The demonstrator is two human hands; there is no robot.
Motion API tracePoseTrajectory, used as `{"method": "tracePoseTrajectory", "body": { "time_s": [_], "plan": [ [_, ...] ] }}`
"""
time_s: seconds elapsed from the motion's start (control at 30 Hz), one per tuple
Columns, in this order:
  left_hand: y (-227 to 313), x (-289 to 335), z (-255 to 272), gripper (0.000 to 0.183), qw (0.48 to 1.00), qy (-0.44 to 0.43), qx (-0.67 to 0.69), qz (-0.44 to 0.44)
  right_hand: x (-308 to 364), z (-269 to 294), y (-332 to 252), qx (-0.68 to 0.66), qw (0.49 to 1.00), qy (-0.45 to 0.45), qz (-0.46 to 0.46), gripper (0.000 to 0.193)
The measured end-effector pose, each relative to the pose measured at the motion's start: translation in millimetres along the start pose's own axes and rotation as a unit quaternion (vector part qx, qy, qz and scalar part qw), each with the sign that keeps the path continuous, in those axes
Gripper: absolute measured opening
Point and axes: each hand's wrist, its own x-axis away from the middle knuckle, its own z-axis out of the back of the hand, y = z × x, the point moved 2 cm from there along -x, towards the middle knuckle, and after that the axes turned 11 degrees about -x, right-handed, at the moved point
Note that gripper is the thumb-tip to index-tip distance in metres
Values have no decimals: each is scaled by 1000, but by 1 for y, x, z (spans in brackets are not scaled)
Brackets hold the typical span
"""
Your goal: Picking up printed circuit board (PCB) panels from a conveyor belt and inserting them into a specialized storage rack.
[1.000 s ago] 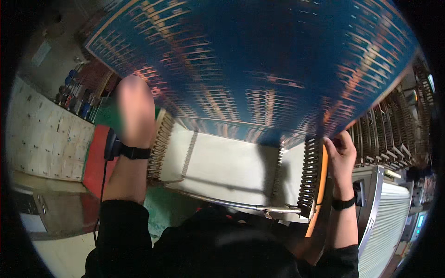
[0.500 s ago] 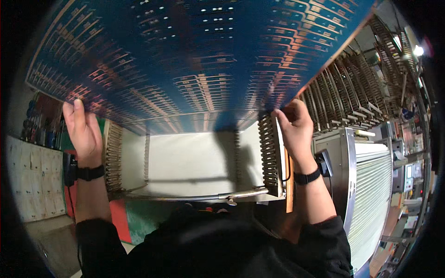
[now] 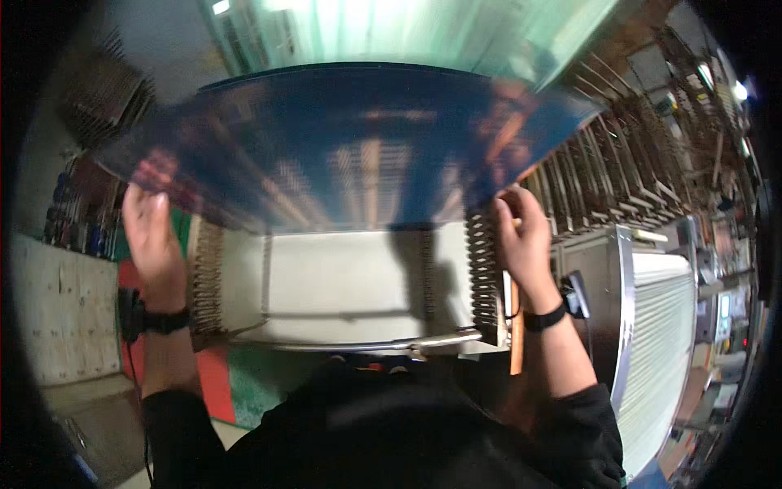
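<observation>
A large blue circuit board panel [image 3: 358, 155] with copper-coloured traces, smeared by motion, is held between my two hands. My left hand [image 3: 155, 244] grips its near left edge, thumb toward me and the other fingers partly hidden. At the right edge, my right hand [image 3: 525, 240] is closed with curled fingers and the thumb along the side. Below the panel stands a rack with a white inner face [image 3: 342, 273] and spring-like toothed strips, one on the left [image 3: 208, 277] and one on the right [image 3: 482, 277]. The panel's near edge is at the rack's far side, between the strips.
A metal bar [image 3: 358, 345] runs across the rack's front. To the right are a metal-framed stack of white sheets [image 3: 660, 326] and several slotted racks [image 3: 619, 171]. Pale cabinets [image 3: 65, 314] stand left. Behind the panel is a greenish translucent surface [image 3: 423, 33].
The panel has swung down and away, so its far edge and the greenish surface behind now show. Both hands have shifted slightly and still hold the panel.
</observation>
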Motion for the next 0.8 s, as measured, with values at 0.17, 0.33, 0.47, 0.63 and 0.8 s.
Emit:
{"method": "tracePoseTrajectory", "body": {
  "time_s": [0.17, 0.33, 0.47, 0.63, 0.8],
  "plan": [
    [13, 69, -3, 42, 976, -95, -185, 70, 6, 12, 3, 57, 998, -2, 34, 38],
    [91, 163, -99, 46, 835, -528, -154, -35, 2, 6, -5, 106, 990, -89, 26, 51],
    [108, 192, -129, 45, 797, -483, -304, -195, -1, 7, -10, 37, 994, -104, -5, 52],
    [114, 198, -137, 46, 812, -440, -331, -193, -4, 6, -8, -36, 995, -93, -9, 50],
    [114, 201, -137, 47, 820, -421, -338, -191, -5, 2, -9, -6, 992, -122, -39, 53]
  ]
}}
